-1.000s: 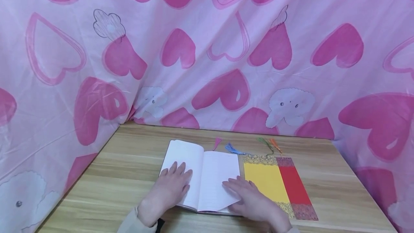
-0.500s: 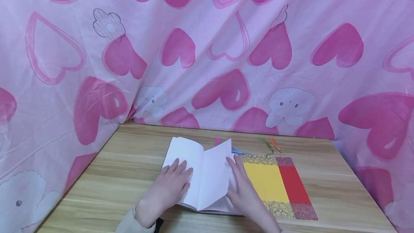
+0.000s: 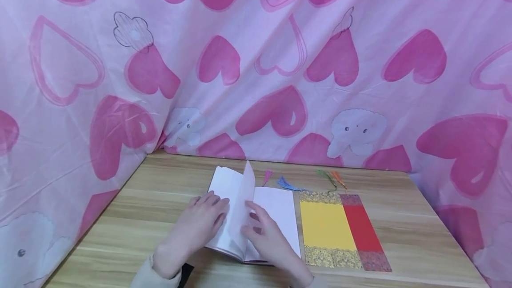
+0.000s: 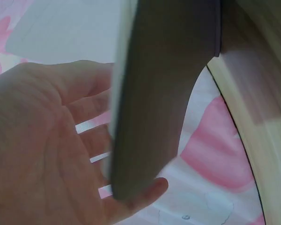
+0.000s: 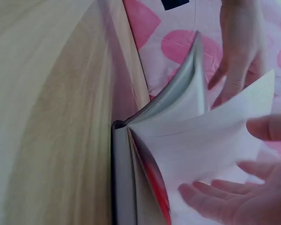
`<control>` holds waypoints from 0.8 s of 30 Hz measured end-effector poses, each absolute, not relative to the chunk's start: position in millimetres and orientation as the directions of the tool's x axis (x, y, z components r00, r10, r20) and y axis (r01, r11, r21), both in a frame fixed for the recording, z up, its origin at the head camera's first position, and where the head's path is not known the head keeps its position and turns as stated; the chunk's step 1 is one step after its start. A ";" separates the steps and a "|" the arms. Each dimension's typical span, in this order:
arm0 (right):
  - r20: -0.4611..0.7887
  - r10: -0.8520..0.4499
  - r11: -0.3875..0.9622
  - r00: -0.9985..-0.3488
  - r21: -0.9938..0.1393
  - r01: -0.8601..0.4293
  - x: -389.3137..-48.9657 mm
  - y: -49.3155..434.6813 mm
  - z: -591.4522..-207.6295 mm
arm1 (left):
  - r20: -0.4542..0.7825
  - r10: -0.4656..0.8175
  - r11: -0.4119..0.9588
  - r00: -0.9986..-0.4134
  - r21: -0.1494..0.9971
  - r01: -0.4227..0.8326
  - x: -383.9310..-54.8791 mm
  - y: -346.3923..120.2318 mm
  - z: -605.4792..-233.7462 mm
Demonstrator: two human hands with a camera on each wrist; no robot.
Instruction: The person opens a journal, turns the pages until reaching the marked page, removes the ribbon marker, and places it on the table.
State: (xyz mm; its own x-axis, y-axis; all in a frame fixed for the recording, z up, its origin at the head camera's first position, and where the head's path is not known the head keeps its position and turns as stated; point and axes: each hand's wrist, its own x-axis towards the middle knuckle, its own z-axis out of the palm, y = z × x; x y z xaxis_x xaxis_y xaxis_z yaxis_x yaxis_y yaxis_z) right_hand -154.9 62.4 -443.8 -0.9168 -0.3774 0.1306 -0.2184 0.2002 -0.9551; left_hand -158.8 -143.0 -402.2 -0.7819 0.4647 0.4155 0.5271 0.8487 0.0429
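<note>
An open notebook (image 3: 278, 217) with blank-looking white pages lies on the table. My left hand (image 3: 200, 220) rests on its left-hand pages, fingers extended. From below, in the left wrist view, the dark cover (image 4: 154, 108) is raised off the tabletop on that side. One leaf (image 3: 249, 186) stands nearly upright at the middle. Against its right side are the fingers of my right hand (image 3: 267, 234), thumb and fingers spread apart. A thin red piece (image 5: 157, 185) shows between the pages in the right wrist view; most of it is hidden.
Right of the notebook lie a yellow card area (image 3: 326, 226) with gold lace-patterned ends and a red card strip (image 3: 362, 228). Pink (image 3: 267, 177), blue (image 3: 288, 184), green (image 3: 328, 177) and orange tassels (image 3: 338, 179) lie behind. A pink heart-print curtain (image 3: 256, 57) encloses the table (image 3: 120, 226).
My right hand has moved left, swinging the leaf from the right side up to nearly vertical. My left hand has shifted slightly left, and the left-hand pages have risen.
</note>
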 end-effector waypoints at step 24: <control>0.146 -0.560 0.552 -0.816 -0.669 -0.498 -138.9 50.5 -444.1 | 0.491 0.557 0.753 -0.671 0.044 0.657 -159.1 -124.6 -406.5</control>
